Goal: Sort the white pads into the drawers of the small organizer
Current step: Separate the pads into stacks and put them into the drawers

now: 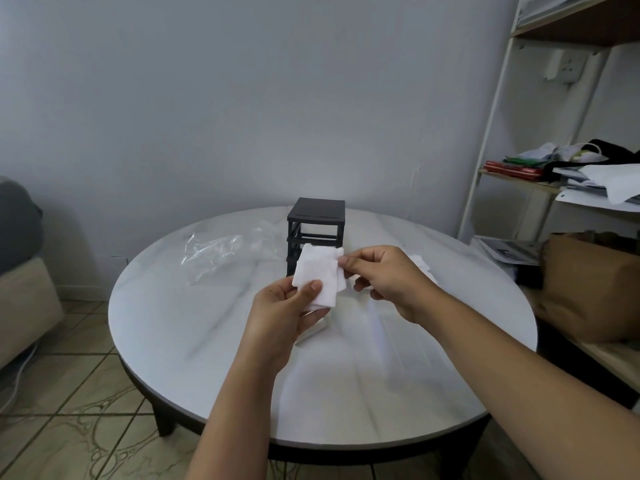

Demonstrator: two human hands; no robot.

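Note:
A small black organizer (316, 220) stands at the back middle of the round table; its frame looks open at the front, with its lower part hidden behind the pads. In front of it I hold a small stack of white pads (317, 271) in the air. My left hand (284, 306) grips the stack from below, thumb on top. My right hand (384, 275) pinches the stack's right edge. More white pads (423, 268) lie on the table behind my right hand. A pale object (311, 332) sits on the table under my left hand, mostly hidden.
A crumpled clear plastic bag (214, 251) lies left of the organizer on the white marble-look table (207, 341). A shelf unit (554, 174) with papers and a brown paper bag (588, 285) stand at the right. A sofa edge (20, 271) is at the left.

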